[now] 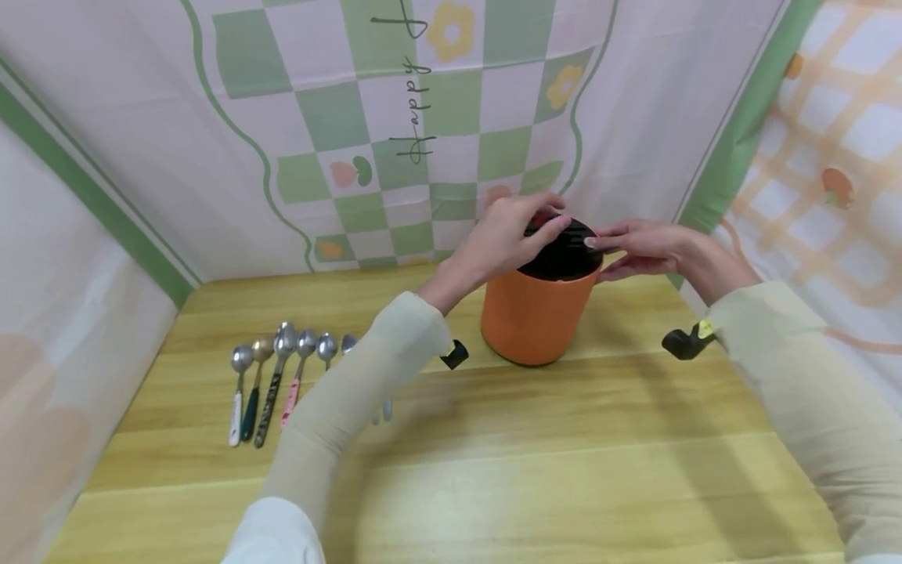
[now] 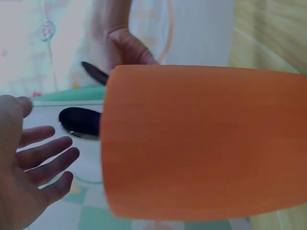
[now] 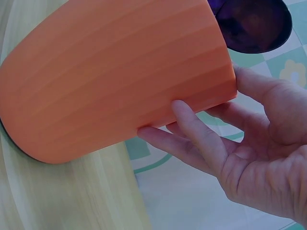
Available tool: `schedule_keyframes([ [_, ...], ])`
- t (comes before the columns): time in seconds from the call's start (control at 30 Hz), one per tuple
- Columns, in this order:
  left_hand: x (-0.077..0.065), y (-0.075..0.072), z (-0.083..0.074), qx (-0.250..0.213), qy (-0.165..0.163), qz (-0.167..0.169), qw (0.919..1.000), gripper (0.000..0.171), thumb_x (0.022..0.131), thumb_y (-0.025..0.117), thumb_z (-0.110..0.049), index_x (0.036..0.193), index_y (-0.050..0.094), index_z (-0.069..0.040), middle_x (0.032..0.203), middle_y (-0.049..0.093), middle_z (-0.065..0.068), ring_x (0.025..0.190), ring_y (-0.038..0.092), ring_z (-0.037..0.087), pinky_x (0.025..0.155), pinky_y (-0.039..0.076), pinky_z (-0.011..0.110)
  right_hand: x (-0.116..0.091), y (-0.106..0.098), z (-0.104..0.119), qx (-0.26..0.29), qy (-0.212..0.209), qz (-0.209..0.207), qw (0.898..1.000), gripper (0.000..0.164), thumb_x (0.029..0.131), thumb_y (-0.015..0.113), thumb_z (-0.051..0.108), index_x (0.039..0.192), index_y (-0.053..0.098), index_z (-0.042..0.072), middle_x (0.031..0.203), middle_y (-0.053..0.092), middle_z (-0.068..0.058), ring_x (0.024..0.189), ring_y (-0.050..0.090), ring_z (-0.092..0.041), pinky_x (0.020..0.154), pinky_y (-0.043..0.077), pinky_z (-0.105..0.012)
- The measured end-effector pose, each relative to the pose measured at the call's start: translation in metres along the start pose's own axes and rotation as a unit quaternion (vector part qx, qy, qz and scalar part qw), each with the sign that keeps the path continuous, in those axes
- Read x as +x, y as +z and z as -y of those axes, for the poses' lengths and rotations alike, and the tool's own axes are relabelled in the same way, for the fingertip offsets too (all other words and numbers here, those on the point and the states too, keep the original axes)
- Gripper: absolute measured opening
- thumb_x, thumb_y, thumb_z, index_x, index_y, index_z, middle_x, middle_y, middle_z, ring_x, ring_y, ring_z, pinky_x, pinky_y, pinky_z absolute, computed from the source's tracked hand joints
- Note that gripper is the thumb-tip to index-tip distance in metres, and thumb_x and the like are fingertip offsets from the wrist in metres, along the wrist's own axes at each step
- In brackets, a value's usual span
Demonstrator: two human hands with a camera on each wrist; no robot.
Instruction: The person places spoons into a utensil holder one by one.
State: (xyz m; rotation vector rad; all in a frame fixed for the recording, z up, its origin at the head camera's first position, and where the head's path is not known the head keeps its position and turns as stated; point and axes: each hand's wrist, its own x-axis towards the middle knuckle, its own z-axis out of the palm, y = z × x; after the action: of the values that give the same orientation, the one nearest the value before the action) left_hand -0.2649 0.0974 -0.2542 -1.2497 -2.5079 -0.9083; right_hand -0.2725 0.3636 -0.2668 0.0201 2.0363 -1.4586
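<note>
A tall orange utensil holder (image 1: 535,321) with a dark inside stands upright on the wooden table. Black utensils reach its mouth, among them a slotted piece (image 1: 574,236) and a dark rounded utensil head (image 2: 79,120) that sticks out past the rim. My left hand (image 1: 510,235) hovers over the holder's left rim; in the left wrist view its fingers are spread, apart from the utensils. At the right side, my right hand (image 1: 651,244) grips the holder near its rim, with some fingers (image 3: 184,115) along the outer wall and one digit at the edge of the mouth.
Several spoons lie in a row on the left of the table (image 1: 493,486), including ones with a white handle (image 1: 236,419), a green handle (image 1: 250,415) and a pink handle (image 1: 290,403). My left sleeve hides part of the row. Patterned cloth (image 1: 395,188) hangs behind and on both sides.
</note>
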Motion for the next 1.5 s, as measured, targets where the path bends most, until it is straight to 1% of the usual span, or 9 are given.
schedule_keyframes([
  [0.1,-0.013,-0.010,0.004,-0.021,-0.002,-0.021,0.9995,0.032,0.105,0.048,-0.035,0.123,0.064,-0.014,0.116,0.073,-0.001,0.111,0.065,0.009,0.099,0.049,0.020,0.000,0.000,0.001,0.000,0.002,0.003,1.000,0.035,0.106,0.049,0.026,0.139,0.051,0.017,0.117,0.061,-0.003,0.098,0.071,-0.024,0.086,0.060,-0.030],
  [0.23,-0.030,-0.017,0.012,-0.037,-0.001,-0.036,0.9987,0.031,0.106,0.047,-0.032,0.121,0.065,-0.012,0.117,0.070,0.001,0.110,0.064,0.012,0.098,0.051,0.028,0.000,-0.001,0.002,-0.004,0.005,0.008,1.000,0.054,0.106,0.047,0.026,0.153,0.029,0.005,0.110,0.066,0.001,0.098,0.071,-0.023,0.086,0.060,-0.029],
  [0.33,-0.043,-0.019,0.019,-0.040,-0.006,-0.037,0.9985,0.031,0.107,0.046,-0.030,0.123,0.063,-0.011,0.117,0.071,0.002,0.110,0.064,0.014,0.097,0.052,0.031,0.000,-0.002,0.000,0.007,0.006,0.009,1.000,0.039,0.106,0.047,0.025,0.143,0.044,0.011,0.108,0.069,0.000,0.098,0.072,-0.023,0.086,0.060,-0.030],
  [0.43,-0.054,-0.020,0.025,-0.033,-0.016,-0.036,0.9987,0.030,0.106,0.047,-0.029,0.123,0.063,-0.010,0.114,0.072,0.001,0.109,0.065,0.014,0.097,0.052,0.031,0.000,-0.004,-0.002,0.025,0.005,0.013,1.000,0.019,0.106,0.047,0.023,0.120,0.061,0.020,0.108,0.069,0.000,0.098,0.072,-0.024,0.086,0.061,-0.031],
  [0.5,-0.060,-0.022,0.029,-0.027,-0.022,-0.034,0.9988,0.030,0.106,0.047,-0.029,0.122,0.063,-0.009,0.114,0.072,0.002,0.109,0.065,0.014,0.097,0.052,0.032,-0.001,-0.005,-0.004,0.034,0.003,0.018,0.999,0.017,0.106,0.047,0.022,0.109,0.064,0.024,0.108,0.069,0.000,0.098,0.072,-0.024,0.086,0.060,-0.031],
  [0.9,-0.102,-0.028,0.048,0.003,-0.086,-0.006,0.9962,0.026,0.104,0.052,-0.021,0.124,0.061,-0.007,0.117,0.070,0.007,0.111,0.066,0.019,0.100,0.053,0.037,-0.001,-0.005,-0.007,0.039,0.004,0.012,0.999,0.016,0.106,0.049,0.023,0.117,0.059,0.024,0.110,0.068,0.000,0.100,0.071,-0.023,0.088,0.060,-0.032],
  [1.1,-0.127,-0.022,0.069,0.018,-0.092,-0.003,0.9956,0.023,0.098,0.058,-0.010,0.119,0.063,-0.003,0.115,0.071,0.011,0.107,0.068,0.022,0.096,0.056,0.037,0.000,-0.004,-0.006,0.039,0.005,0.014,0.999,0.015,0.106,0.049,0.023,0.110,0.063,0.026,0.109,0.069,0.001,0.099,0.072,-0.023,0.086,0.061,-0.031],
  [1.3,-0.153,-0.010,0.097,0.017,-0.126,0.026,0.9916,0.030,0.092,0.062,-0.002,0.122,0.062,0.002,0.116,0.069,0.016,0.106,0.068,0.028,0.097,0.056,0.040,0.001,-0.002,-0.002,0.034,0.007,0.012,0.999,0.014,0.105,0.051,0.025,0.111,0.064,0.025,0.109,0.069,0.001,0.098,0.072,-0.024,0.085,0.061,-0.031],
  [1.5,-0.173,-0.005,0.121,0.034,-0.180,0.084,0.9795,0.038,0.091,0.064,-0.001,0.128,0.057,0.003,0.125,0.065,0.020,0.115,0.063,0.033,0.101,0.053,0.042,0.001,-0.001,0.001,0.014,0.008,0.008,1.000,0.030,0.105,0.051,0.028,0.133,0.052,0.019,0.109,0.069,0.002,0.099,0.072,-0.023,0.086,0.060,-0.031],
])
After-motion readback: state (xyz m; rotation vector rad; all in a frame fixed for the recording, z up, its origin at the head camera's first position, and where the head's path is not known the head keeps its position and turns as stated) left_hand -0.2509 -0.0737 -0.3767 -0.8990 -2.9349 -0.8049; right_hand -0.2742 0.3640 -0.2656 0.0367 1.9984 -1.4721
